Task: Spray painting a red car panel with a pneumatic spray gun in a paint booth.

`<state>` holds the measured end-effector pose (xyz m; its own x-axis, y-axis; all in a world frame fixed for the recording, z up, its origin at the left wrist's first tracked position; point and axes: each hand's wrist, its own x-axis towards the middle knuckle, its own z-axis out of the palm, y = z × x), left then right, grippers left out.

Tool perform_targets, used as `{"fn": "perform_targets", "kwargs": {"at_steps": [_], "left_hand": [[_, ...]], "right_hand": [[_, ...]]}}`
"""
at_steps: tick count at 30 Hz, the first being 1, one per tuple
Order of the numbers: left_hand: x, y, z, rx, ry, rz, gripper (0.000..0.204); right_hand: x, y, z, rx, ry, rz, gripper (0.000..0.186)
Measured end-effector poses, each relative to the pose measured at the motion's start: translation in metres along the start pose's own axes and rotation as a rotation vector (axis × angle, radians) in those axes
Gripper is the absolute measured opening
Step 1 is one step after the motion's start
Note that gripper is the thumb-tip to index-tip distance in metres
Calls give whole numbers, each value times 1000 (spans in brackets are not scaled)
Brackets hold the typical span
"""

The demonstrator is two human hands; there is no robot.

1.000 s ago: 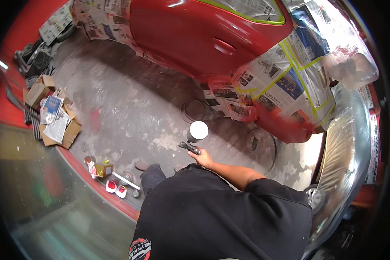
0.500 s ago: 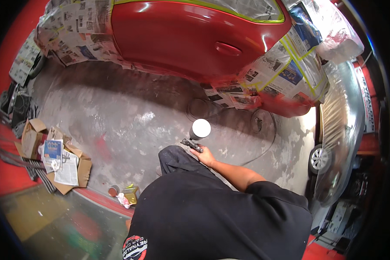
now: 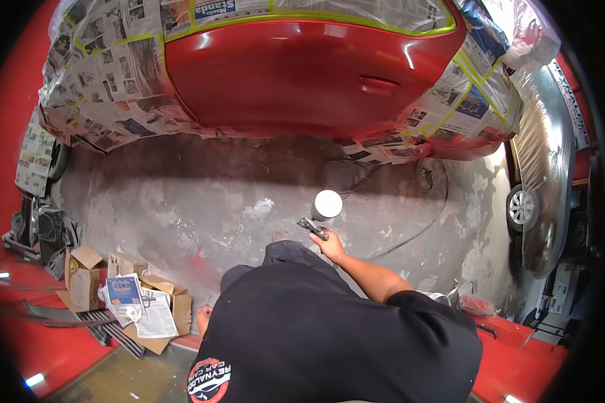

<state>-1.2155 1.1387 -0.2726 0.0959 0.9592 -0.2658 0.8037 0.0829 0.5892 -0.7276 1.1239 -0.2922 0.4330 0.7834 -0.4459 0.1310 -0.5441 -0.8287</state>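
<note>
My right hand is wrapped round the grip of a spray gun, out in front of my knees. On the gun sits a cup with a round white lid, above the concrete floor. Beyond it stands a glossy red car door, edged with newspaper and yellow-green masking tape; the gun is well apart from the door. My left hand shows only in part at my left side, low beside the black shirt. Its fingers are mostly hidden.
At the left lie cardboard boxes with newspaper sheets and dark slatted strips. A thin hose curves over the floor on the right. Behind it stands another car under clear plastic sheeting. Black parts lie at the far left.
The whole view has shifted, so the boxes sit further right in it. My right hand and the spray gun show slightly further right and lower. More of my left hand is visible.
</note>
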Motion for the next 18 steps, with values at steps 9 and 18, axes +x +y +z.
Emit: {"fn": "perform_targets", "kwargs": {"at_steps": [9,18], "left_hand": [[150,-60,-79,-161,-286,-165,27],[318,-58,-170,90,-516,-6,27]], "right_hand": [[-34,-36,43,83,278,258,35],[-122,-80,176,338,617,359,25]]}}
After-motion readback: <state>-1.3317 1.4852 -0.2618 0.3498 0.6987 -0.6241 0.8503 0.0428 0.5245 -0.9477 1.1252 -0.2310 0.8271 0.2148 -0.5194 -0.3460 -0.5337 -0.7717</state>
